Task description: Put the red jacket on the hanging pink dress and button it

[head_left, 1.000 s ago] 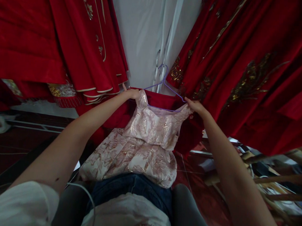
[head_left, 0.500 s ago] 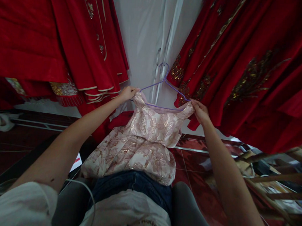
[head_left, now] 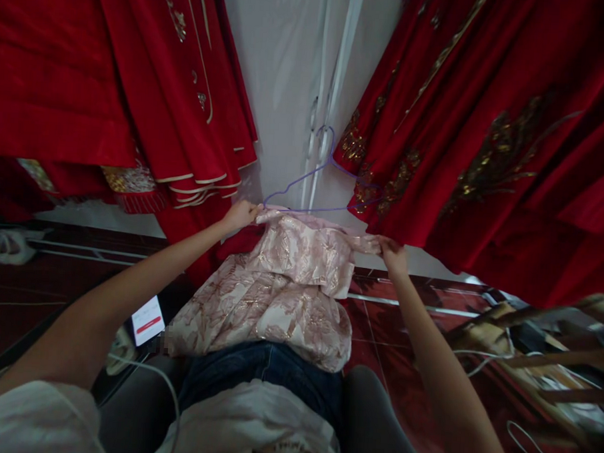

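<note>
The left hand (head_left: pixel 241 214) has its fingers pinched narrow on one shoulder strap of the dress (head_left: pixel 305 253), and the right hand (head_left: pixel 395 258) pinches the other strap, drawn out sideways. Between the two sets of fingers runs the neckline; the pink and gold bodice hangs just below them, and the skirt spreads further down, reaching the jeans (head_left: pixel 268 368). The purple hanger (head_left: pixel 331 154) rises above the fingers: its left corner is close by the left fingertips, though whether it sits inside that strap I cannot tell, while its right end lies above and apart from the right fingertips. Past the hanger stands a white panel (head_left: pixel 273 72), with red garments (head_left: pixel 187 114) hanging on both sides, beyond each hand. Well below the left fingers, beside the forearm, lies a white rectangle (head_left: pixel 148 320) with a red bar; well below the right, red floor (head_left: pixel 365 329).
</note>
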Motion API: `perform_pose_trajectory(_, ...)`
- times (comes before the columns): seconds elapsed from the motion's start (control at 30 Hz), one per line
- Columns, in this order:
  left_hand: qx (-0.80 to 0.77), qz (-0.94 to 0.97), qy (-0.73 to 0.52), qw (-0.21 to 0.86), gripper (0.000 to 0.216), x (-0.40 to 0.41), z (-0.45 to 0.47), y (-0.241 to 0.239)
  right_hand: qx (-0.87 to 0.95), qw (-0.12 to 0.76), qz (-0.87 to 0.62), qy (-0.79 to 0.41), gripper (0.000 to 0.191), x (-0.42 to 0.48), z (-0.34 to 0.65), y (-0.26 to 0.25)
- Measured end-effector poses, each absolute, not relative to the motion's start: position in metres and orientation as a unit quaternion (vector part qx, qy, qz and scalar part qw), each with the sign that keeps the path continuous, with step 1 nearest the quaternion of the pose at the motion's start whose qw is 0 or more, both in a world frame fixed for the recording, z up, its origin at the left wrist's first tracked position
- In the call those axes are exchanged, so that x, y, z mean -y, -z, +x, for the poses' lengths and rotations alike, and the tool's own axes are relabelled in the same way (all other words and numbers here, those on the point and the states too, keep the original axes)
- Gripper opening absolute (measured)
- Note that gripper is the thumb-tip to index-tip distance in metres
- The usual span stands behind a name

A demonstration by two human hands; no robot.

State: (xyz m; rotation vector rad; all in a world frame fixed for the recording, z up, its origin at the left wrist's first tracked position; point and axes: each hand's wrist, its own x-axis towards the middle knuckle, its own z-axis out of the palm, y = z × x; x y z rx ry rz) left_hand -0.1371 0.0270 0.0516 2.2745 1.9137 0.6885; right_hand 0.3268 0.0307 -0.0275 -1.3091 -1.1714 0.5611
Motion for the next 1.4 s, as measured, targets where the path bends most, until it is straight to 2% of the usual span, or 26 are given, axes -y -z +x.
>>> perform_pose_trajectory(0.1, -0.640, 0.760, -0.076, 0.083, 0.043, -0.014, -0.127, -0.041, 0.592, 0.558, -0.547, -0.196, 0.038, -0.017, 0.321, 0.025)
perform_pose_trajectory(0.17, -0.635, 0.770, -0.029, 0.048, 0.038, -0.006, -0.116, -0.039, 0.634, 0.539, -0.525, -0.180, 0.038, -0.013, 0.310, 0.017)
perform_pose_trajectory(0.3, -0.564, 0.820, -0.089, -0.047, 0.043, -0.005, -0.078, -0.051, 0.681, 0.535, -0.479, -0.146, 0.034, -0.013, 0.277, -0.007)
perform_pose_trajectory(0.47, -0.403, 0.890, -0.189, -0.097, 0.039, -0.033, -0.024, -0.065, 0.700, 0.564, -0.430, -0.082, 0.032, -0.024, 0.247, -0.038)
perform_pose_trajectory(0.6, -0.424, 0.887, -0.168, -0.076, 0.031, -0.055, 0.001, -0.047, 0.670, 0.592, -0.447, -0.029, 0.034, -0.039, 0.258, -0.050)
perform_pose_trajectory(0.77, -0.435, 0.883, -0.163, -0.071, 0.031, -0.052, 0.005, -0.023, 0.617, 0.601, -0.507, -0.021, 0.027, -0.052, 0.304, -0.041)
perform_pose_trajectory(1.03, -0.402, 0.894, -0.184, -0.077, 0.035, -0.019, -0.011, -0.036, 0.551, 0.622, -0.555, -0.019, 0.019, -0.048, 0.343, -0.018)
perform_pose_trajectory(1.4, -0.411, 0.889, -0.189, -0.073, 0.034, -0.016, -0.009, -0.035, 0.568, 0.635, -0.523, -0.015, 0.023, -0.045, 0.328, -0.041)
